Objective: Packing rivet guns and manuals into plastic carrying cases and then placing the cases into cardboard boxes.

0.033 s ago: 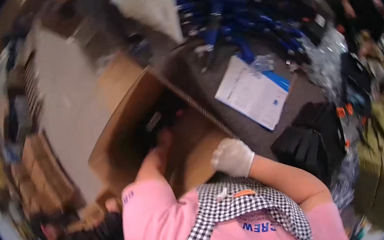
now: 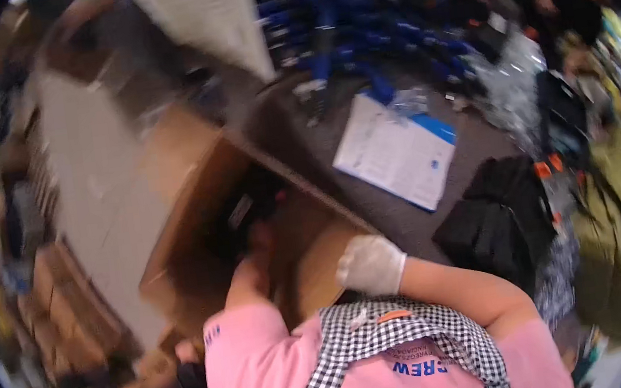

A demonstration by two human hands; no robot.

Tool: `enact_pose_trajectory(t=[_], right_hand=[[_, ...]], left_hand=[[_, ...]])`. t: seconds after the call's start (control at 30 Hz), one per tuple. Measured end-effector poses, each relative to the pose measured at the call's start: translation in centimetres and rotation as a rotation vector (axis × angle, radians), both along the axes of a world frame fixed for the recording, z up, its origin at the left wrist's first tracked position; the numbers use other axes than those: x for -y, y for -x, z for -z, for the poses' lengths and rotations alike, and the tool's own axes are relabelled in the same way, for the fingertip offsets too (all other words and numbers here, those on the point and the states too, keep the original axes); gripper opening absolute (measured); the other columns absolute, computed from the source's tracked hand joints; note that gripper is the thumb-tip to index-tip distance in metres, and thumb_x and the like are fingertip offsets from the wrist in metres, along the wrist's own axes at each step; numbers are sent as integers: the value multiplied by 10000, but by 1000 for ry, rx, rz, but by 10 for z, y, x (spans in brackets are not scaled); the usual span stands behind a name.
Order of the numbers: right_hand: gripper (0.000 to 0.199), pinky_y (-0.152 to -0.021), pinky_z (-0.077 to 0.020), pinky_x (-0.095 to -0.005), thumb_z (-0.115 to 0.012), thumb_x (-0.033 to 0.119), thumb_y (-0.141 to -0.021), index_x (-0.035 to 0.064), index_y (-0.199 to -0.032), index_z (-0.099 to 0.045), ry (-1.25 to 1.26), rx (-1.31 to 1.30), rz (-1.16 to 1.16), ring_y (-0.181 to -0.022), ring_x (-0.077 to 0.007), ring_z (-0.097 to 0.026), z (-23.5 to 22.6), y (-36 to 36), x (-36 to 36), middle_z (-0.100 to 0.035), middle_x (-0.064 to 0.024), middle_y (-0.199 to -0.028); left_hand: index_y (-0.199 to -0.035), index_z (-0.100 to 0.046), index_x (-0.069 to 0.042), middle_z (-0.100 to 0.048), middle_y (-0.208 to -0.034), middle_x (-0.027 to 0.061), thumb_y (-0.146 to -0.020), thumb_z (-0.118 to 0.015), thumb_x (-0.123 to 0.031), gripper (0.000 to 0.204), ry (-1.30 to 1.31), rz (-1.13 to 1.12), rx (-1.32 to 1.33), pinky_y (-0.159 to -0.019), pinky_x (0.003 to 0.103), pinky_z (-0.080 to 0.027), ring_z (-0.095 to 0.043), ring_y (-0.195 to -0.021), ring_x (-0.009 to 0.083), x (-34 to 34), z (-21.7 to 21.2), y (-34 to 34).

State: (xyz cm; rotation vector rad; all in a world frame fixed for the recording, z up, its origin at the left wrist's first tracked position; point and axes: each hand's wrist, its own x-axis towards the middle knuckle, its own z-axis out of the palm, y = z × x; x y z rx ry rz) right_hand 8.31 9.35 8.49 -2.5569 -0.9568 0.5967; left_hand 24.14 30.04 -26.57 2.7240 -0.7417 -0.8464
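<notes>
Reaching down into the open cardboard box (image 2: 200,238), the left hand (image 2: 253,267) has its fingertips buried in the dark interior, touching or gripping something black there; motion blur and shadow hide whether the fingers are curled or spread, so I cannot tell. The right hand (image 2: 371,265), in a pale glove, rests loosely curled against the near wall of the box, its fingers together and folded inward, pinching nothing visible.

That box stands tilted against the edge of the grey table (image 2: 304,140), its raised flap leaning toward the table. Beyond it lie a white-and-blue sheet (image 2: 394,151), a heap of blue cables (image 2: 354,41) farther back, and black bags (image 2: 495,214) to the right.

As a judgement: the box looks poorly supported, so a hard pull from inside could tip it or slide it off the edge, and a blind grip in the dark could slip.
</notes>
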Motion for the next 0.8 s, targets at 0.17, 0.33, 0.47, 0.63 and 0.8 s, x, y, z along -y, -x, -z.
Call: enact_pose_trajectory(t=[0.17,0.33,0.47,0.63,0.8], right_hand=[[147,-717,-495,-345,-582,224,-761,123,-671,-640,-147,75,87,-771,-213,-631,17,-2,-11,-631,-27,-725],[118,-880,-485,-382,-574,207,-747,121,-688,-629,-145,179,154,-826,-217,-624,9,4,-4,-615,-19,-721],[142,-885,-478,-369,-580,195,-734,62,-774,-607,-423,437,371,-936,-236,-606,-11,27,20,-620,-89,-924],[264,-839,-474,-403,-684,181,-621,54,-849,-645,-295,518,730,-925,-272,-610,-86,118,108,-622,-104,-948],[268,-866,-471,-427,-695,131,-656,66,-910,-639,-29,802,1208,-958,-303,-606,-107,271,186,-638,-112,-987]], left_hand=[[-1142,-635,-55,-666,-1057,147,-931,-509,-235,305,-327,323,-95,-790,407,-533,-644,-980,281,31,74,20],[-1197,-645,-89,-671,-1150,73,-946,-473,-234,337,-717,465,7,-807,358,-549,-646,-1054,207,-69,40,24],[-979,-727,-74,-703,-1012,164,-867,-585,-338,321,-428,157,62,-778,417,-556,-686,-923,331,9,-238,-13],[-683,-615,61,-572,-646,225,-780,-664,-202,284,241,302,-161,-550,421,-442,-589,-573,293,101,-463,11],[-805,-660,26,-646,-754,191,-805,-667,-156,183,654,487,-28,-647,359,-498,-645,-690,292,256,-470,108]])
